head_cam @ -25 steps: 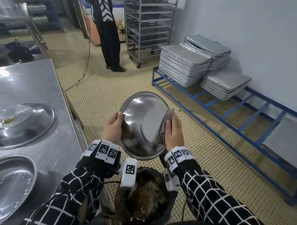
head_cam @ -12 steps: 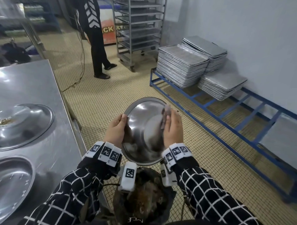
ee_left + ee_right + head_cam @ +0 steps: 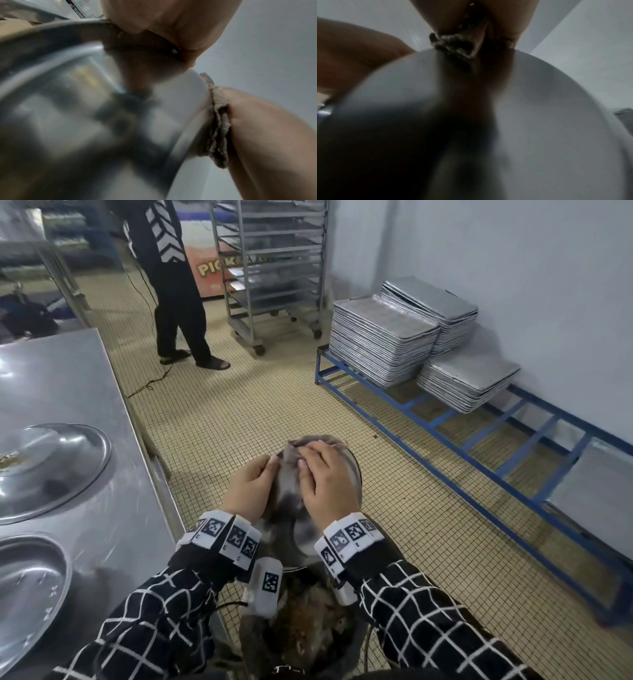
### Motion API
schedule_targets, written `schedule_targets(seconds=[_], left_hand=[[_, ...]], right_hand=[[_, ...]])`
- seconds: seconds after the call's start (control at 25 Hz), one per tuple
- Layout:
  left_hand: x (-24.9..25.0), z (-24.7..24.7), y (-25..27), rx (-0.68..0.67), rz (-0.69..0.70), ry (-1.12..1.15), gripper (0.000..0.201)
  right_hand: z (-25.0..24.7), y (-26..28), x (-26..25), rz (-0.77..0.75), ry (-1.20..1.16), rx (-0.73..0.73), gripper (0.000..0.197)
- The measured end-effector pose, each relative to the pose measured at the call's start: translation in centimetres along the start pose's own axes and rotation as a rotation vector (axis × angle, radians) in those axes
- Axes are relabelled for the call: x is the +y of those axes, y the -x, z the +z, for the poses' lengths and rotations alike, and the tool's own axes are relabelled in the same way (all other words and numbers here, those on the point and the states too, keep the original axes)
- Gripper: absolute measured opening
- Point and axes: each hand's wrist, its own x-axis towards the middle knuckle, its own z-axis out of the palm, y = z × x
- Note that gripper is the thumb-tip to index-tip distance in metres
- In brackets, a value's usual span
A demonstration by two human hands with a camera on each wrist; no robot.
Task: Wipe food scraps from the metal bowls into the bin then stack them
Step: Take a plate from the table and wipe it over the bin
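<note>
While both hands work above the bin [image 3: 301, 642], we record finger states first. Left hand [image 3: 248, 494]: fingers curled over the near-left rim of the metal bowl [image 3: 352, 474], thumb inside, gripping it; the left wrist view confirms the rim clamped between thumb and fingers. Right hand [image 3: 327, 486]: fingers lie close together and only slightly bent, pressing a grey, soiled cloth [image 3: 299, 448] flat against the bowl's inner wall near its far rim. We see the bowl tilted steeply, directly above the bin, which holds brown scraps. Left of the bin runs a steel counter [image 3: 85, 392] carrying two more metal bowls [image 3: 51, 470], the farther one with scraps. Beyond the bin: tiled floor [image 3: 260, 405], a standing person [image 3: 171, 285], a wheeled tray rack [image 3: 274, 268]. Right of the bin, a blue frame [image 3: 445, 419] bears stacked trays [image 3: 383, 337] against the wall.
</note>
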Motion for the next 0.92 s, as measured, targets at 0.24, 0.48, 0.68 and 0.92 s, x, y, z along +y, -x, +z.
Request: schedule_targets(seconds=[0.24,0.48,0.68,0.92], left_hand=[[-0.1,-1.0,0.8,0.016,-0.083,0.126,0.027],[-0.3,-0.5,-0.2,0.05,0.002,-0.036,0.031],[0.7,0.4,-0.2,0.078,0.084,-0.028,0.032],[-0.7,0.8,-0.1,0.059,-0.004,0.075,0.039]], right_hand=[[-0.9,0.7,4.5,0.724,-0.248,-0.032,0.038],[-1.0,0.8,0.6,0.243,-0.235,-0.158,0.041],[0.1,-0.2,-0.2,0.145,0.1,0.0,0.046],[0.5,0.5,3.8,0.857,-0.283,0.155,0.043]])
